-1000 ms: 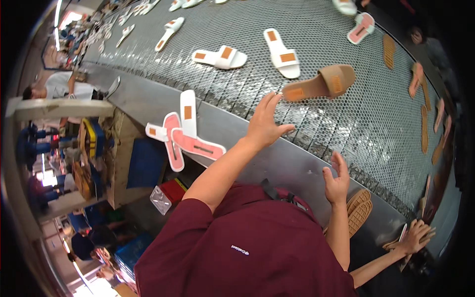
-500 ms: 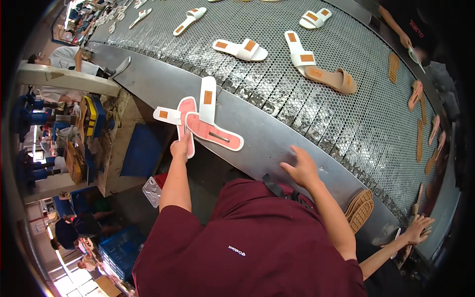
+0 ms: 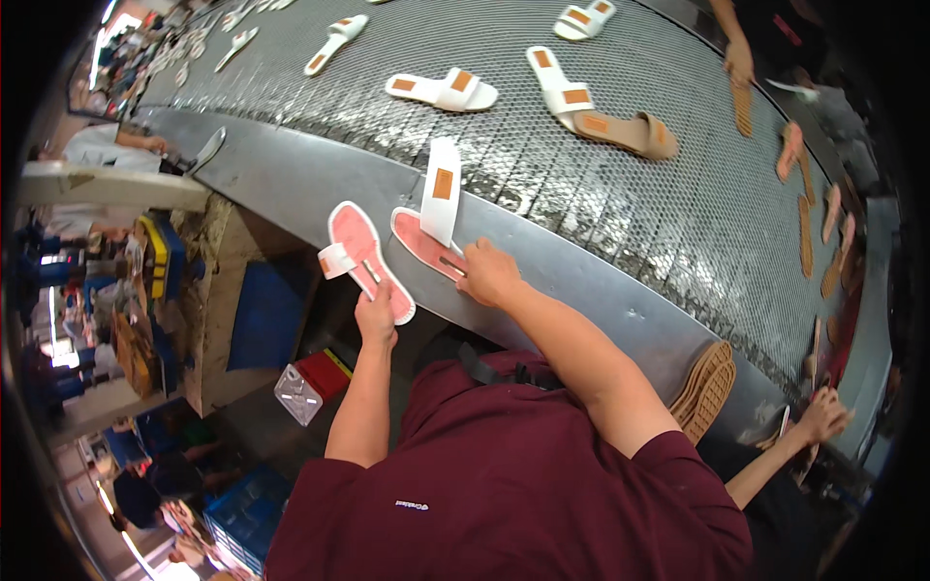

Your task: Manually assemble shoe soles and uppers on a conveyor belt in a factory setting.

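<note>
My left hand point(image 3: 378, 315) grips a white sandal upper with a pink underside point(image 3: 354, 232), held up just off the near edge of the metal ledge point(image 3: 601, 290). Its white strap, bearing a tan patch, sticks out to the left. Closed on the end of a second pink-and-white sandal upper point(image 3: 417, 232) is my right hand point(image 3: 491, 271), at the ledge. That one's white strap stands up, showing an orange-tan patch. The two uppers are apart from each other. My right fingers partly hide the second upper's lower end.
Beyond the ledge runs a mesh conveyor point(image 3: 697, 213) carrying white sandals point(image 3: 450, 89), a tan sandal point(image 3: 630, 133) and loose soles. Stacked tan soles point(image 3: 707, 387) rest on the ledge at right. A co-worker's hand point(image 3: 823, 416) is at far right; another person's hand point(image 3: 738, 63) reaches in across the belt.
My right hand has come left from above the ledge and taken hold of the second upper. My left hand has moved slightly right, and the overlapping uppers are now separated.
</note>
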